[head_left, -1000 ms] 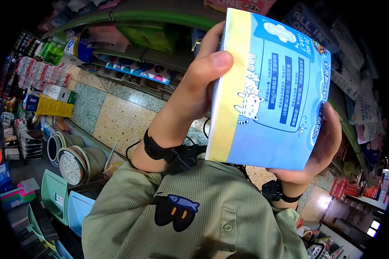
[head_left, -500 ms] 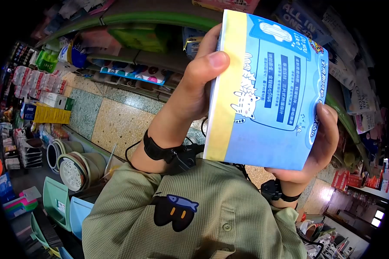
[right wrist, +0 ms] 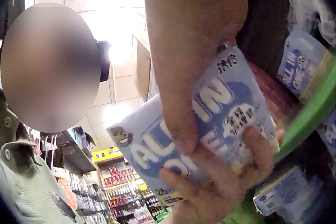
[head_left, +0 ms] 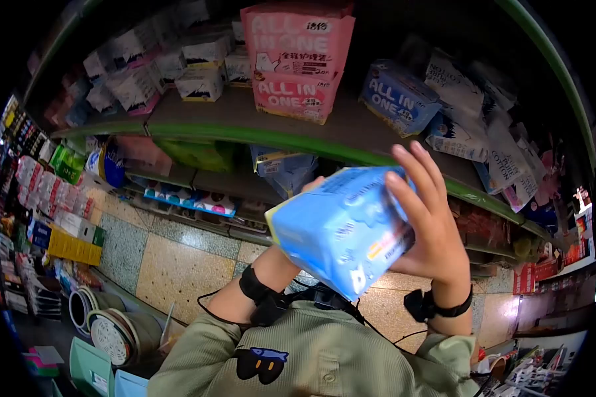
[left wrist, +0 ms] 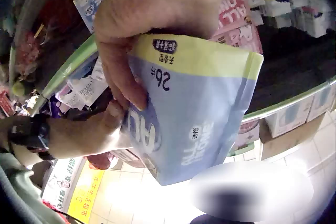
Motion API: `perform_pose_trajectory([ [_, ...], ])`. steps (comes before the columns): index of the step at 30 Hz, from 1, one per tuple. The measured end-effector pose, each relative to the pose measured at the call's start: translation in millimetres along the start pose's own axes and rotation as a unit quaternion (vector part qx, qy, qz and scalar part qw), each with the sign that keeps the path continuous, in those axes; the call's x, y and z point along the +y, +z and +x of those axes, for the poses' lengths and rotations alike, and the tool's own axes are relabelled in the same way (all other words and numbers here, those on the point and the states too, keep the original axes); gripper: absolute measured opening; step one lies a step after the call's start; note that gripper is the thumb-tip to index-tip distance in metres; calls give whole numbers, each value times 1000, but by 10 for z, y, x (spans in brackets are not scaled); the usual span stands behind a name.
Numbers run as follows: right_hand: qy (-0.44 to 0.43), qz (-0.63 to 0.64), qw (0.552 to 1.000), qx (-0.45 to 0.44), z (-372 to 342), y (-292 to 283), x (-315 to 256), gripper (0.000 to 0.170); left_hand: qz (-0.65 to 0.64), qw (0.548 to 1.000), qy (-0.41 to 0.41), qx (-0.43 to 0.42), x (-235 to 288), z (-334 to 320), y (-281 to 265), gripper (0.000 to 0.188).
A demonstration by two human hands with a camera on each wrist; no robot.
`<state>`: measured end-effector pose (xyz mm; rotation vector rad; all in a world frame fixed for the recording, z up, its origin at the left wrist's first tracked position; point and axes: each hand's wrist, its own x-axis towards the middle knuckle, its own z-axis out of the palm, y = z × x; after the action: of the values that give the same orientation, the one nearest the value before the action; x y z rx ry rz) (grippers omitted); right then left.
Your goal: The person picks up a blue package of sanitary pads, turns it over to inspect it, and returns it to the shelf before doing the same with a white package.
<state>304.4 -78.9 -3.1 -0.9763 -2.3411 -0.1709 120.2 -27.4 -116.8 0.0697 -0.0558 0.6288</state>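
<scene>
A blue pack of sanitary pads (head_left: 334,228) with a yellow edge is held in front of the chest, tilted in the head view. My left hand (left wrist: 123,35) grips it by the yellow-edged end, its fingers curled over the printed side in the left wrist view. Most of that hand is hidden behind the pack in the head view. On the other side, my right hand (head_left: 430,231) supports the pack with fingers straight and raised beside its corner. White "ALL IN ONE" lettering shows on the pack's front (right wrist: 220,98) in the right wrist view.
Beyond the hands runs a green-edged shelf (head_left: 245,135) with pink packs (head_left: 298,59), another blue pack (head_left: 400,96) and white packs (head_left: 463,99). Below it are lower shelves and a tiled floor (head_left: 172,264). Buckets (head_left: 122,334) and dustpans (head_left: 89,364) stand at the lower left.
The pack has turned from its flat printed back to a tilted side and come lower. My right fingers have straightened from its edge. The head view has risen, showing more of the shelf.
</scene>
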Motion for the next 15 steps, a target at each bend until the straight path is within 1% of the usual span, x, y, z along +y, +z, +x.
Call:
perform_pose_trajectory([
  [1, -13, 10, 1000, -23, 68, -44, 14, 87, -1, 1000, -29, -5, 6, 48, -69, 61],
  [2, -25, 21, 998, -46, 135, -89, 27, 86, 15, 999, -35, -39, 18, 71, -89, 60],
  [3, -5, 59, 997, -45, 168, -106, 77, 88, 32, 997, -50, -57, 42, 102, -97, 62],
  [4, 13, 96, 994, -45, 191, -127, 142, 90, 270, 961, 29, -49, 48, 109, -149, 64],
  [5, 32, 133, 990, -44, 209, -151, 217, 92, 492, 863, 106, -40, 65, 109, -177, 65],
  [6, 74, 179, 980, -39, 208, -186, 317, 95, 471, 878, 82, -16, 82, 80, -79, 68],
  [7, 156, 328, 932, -22, 220, -170, 393, 93, 450, 891, 59, 8, 98, 50, 17, 70],
  [9, 253, 419, 872, 19, 267, -227, 530, 92, 366, 926, 37, 79, 174, 120, 2, 62],
  [10, 267, 431, 861, 43, 310, -264, 578, 89, 400, 912, 12, 96, 223, 156, 93, 57],
  [11, 278, 370, 885, 46, 341, -338, 675, 86, 401, 914, 10, 65, 259, 159, 92, 52],
  [13, 260, 280, 921, 72, 395, -478, 846, 84, 481, 874, 35, 62, 258, 180, 124, 51],
  [14, 264, 251, 927, 89, 448, -570, 914, 86, 493, 867, 44, 61, 272, 190, 129, 42],
  [15, 249, 193, 943, 109, 505, -654, 1047, 85, 537, 838, 64, 68, 266, 222, 132, 40],
])
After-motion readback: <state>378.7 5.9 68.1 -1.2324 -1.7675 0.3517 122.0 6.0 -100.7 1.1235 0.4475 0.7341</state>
